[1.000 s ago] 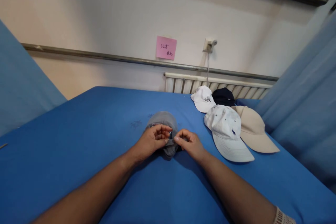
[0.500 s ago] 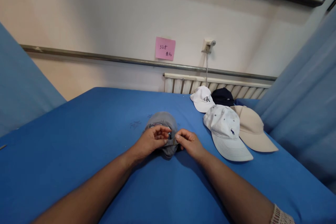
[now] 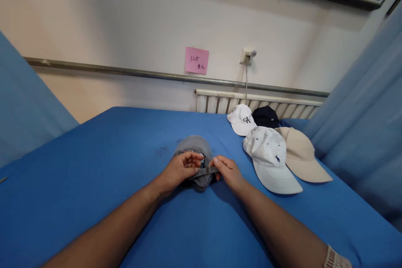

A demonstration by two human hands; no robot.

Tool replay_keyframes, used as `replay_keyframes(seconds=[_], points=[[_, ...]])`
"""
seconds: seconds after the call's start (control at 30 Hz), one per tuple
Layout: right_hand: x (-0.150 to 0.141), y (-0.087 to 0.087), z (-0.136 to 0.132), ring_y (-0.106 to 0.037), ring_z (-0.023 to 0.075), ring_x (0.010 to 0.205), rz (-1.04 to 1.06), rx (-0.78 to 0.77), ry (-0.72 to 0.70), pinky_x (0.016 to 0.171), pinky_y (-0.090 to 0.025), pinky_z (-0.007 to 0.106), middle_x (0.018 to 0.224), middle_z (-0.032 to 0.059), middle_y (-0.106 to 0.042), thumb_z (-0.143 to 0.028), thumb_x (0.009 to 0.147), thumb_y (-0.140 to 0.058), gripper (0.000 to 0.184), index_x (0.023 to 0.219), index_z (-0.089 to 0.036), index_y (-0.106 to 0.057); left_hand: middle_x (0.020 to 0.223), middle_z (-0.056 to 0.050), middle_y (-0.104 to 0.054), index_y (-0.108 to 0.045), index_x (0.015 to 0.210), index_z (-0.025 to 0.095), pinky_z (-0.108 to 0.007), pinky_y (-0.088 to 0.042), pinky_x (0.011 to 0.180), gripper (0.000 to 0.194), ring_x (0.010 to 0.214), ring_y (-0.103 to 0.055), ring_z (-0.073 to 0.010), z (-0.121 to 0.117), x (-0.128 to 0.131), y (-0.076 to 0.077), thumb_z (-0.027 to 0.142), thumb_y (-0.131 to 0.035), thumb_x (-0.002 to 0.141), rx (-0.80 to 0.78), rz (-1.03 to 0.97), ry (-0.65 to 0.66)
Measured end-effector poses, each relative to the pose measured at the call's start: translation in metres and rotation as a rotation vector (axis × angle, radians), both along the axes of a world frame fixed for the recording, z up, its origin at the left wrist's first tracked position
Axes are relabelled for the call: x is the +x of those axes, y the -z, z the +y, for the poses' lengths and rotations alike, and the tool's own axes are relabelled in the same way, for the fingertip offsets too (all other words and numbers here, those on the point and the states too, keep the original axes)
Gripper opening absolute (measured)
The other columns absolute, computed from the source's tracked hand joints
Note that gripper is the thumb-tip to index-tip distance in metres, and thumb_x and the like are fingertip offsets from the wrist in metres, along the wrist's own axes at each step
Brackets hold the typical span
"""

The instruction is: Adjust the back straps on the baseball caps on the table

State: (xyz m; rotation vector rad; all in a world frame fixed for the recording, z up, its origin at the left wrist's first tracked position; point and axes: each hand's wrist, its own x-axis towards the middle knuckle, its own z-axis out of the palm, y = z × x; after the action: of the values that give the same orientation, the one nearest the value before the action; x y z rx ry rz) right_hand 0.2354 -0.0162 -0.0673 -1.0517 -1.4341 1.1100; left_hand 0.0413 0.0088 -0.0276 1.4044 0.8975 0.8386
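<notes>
A grey baseball cap (image 3: 197, 143) lies on the blue-covered table (image 3: 176, 226), its back opening and adjusting strap (image 3: 205, 171) facing me. My left hand (image 3: 180, 168) pinches the strap's left part between thumb and fingers. On the other side, my right hand (image 3: 228, 171) is closed at the strap's right end, near its small buckle. Part of the cap is hidden behind my hands, and a label shows inside it.
To the right sit a white cap (image 3: 241, 121), a dark navy cap (image 3: 265, 115), a pale cap with a small logo (image 3: 266, 150) and a beige cap (image 3: 300, 150). A radiator (image 3: 220, 102) and a wall rail (image 3: 125, 70) run behind the table. Blue curtains (image 3: 361, 125) hang at both sides.
The right fingers have shifted slightly on the strap, which now looks straighter between the hands. The left hand stays almost in place. The view has tilted a little.
</notes>
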Motion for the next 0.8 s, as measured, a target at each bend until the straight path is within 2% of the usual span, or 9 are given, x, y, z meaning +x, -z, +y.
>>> replay_keyframes(seconds=[0.17,0.3,0.43,0.57,0.67,0.73,0.8], points=[[0.0014,0.0027,0.0031,-0.049,0.0103,0.047,0.076,-0.023,0.044,0.048,-0.039,0.024,0.064,-0.0021,-0.058,-0.069,0.086,-0.048,0.053,0.084,-0.019,-0.063,0.092,-0.004,-0.066,-0.064,0.101,0.016,-0.030,-0.052,0.071,0.034,0.077,-0.063,-0.0143,0.0018,-0.0004,-0.0009,0.016,-0.069,0.068,-0.021,0.004,-0.032],[0.0042,0.0064,0.0073,-0.048,0.0105,0.046,0.052,-0.036,0.057,0.048,-0.038,0.023,0.056,-0.0042,-0.053,-0.070,0.086,-0.048,0.054,0.082,-0.018,-0.063,0.089,-0.003,-0.067,-0.065,0.097,0.016,-0.027,-0.051,0.067,0.029,0.071,-0.062,-0.0125,0.0054,-0.0011,-0.0037,0.018,-0.069,0.068,-0.038,0.014,-0.078],[0.0057,0.0081,0.0089,-0.047,0.0106,0.046,0.035,-0.043,0.048,0.049,-0.037,0.023,0.053,-0.0047,-0.051,-0.069,0.086,-0.047,0.055,0.082,-0.017,-0.063,0.087,-0.004,-0.068,-0.064,0.097,0.016,-0.029,-0.050,0.064,0.028,0.071,-0.062,-0.0147,0.0070,-0.0011,-0.0033,0.025,-0.070,0.071,0.030,0.061,-0.071],[0.0055,0.0076,0.0086,-0.047,0.0106,0.047,0.040,-0.037,0.055,0.049,-0.037,0.024,0.055,-0.0042,-0.052,-0.069,0.085,-0.048,0.055,0.084,-0.017,-0.064,0.089,-0.005,-0.067,-0.063,0.099,0.015,-0.033,-0.052,0.075,0.032,0.079,-0.063,-0.0167,0.0046,0.0002,-0.0002,0.030,-0.071,0.072,0.140,0.120,0.029],[0.0059,0.0072,0.0090,-0.047,0.0106,0.047,0.048,-0.042,0.055,0.049,-0.037,0.024,0.056,-0.0037,-0.052,-0.068,0.085,-0.049,0.054,0.083,-0.017,-0.064,0.089,-0.003,-0.066,-0.064,0.102,0.017,-0.034,-0.051,0.079,0.034,0.081,-0.062,-0.0177,0.0005,0.0003,-0.0018,0.028,-0.071,0.071,0.284,0.273,0.127],[0.0067,0.0069,0.0094,-0.047,0.0105,0.047,0.061,-0.045,0.048,0.048,-0.037,0.024,0.057,-0.0036,-0.052,-0.067,0.083,-0.051,0.052,0.083,-0.017,-0.063,0.092,-0.002,-0.067,-0.066,0.103,0.019,-0.034,-0.050,0.082,0.031,0.086,-0.062,-0.0190,-0.0010,-0.0002,-0.0037,0.024,-0.069,0.072,0.382,0.366,0.170],[0.0076,0.0062,0.0094,-0.047,0.0104,0.048,0.084,-0.049,0.032,0.048,-0.038,0.024,0.059,-0.0037,-0.053,-0.064,0.081,-0.057,0.047,0.083,-0.018,-0.062,0.093,-0.003,-0.068,-0.067,0.101,0.020,-0.034,-0.049,0.082,0.025,0.088,-0.062,-0.0195,-0.0001,-0.0011,-0.0038,0.023,-0.064,0.076,0.400,0.371,0.193]])
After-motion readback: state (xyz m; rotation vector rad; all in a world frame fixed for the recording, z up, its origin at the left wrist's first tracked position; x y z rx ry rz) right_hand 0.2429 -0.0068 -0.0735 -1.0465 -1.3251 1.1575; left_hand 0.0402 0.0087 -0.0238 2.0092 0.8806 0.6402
